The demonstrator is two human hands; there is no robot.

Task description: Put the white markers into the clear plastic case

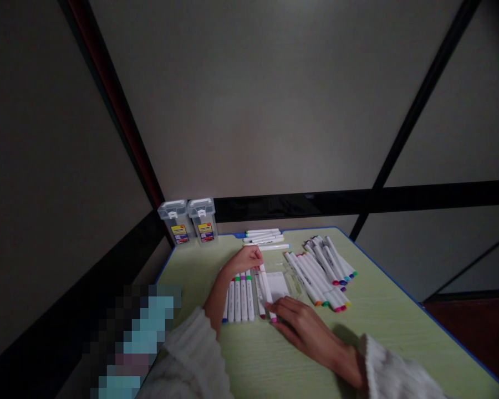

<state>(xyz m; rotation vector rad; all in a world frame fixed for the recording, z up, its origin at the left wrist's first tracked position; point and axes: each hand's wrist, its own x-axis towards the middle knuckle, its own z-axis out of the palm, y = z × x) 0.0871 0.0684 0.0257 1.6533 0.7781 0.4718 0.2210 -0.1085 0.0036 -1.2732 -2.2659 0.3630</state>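
Note:
A white marker (265, 285) with a magenta end lies lengthwise between my hands, over a clear plastic tray (293, 284). My left hand (246, 259) pinches its far end with closed fingers. At the near end, the fingers of my right hand (300, 322) close on the marker beside its magenta tip. Just left of it is another white marker (259, 299) with a dark red end. Several white markers (241, 302) with coloured ends stand in a neat row farther left, partly hidden behind my left wrist.
Loose markers lie in a pile (322, 271) to the right. Another small group of markers (264, 237) lies at the table's far edge. Two lidded clear boxes (203, 221) stand at the back left. The green table (378, 332) has a blue edge, with a wall behind.

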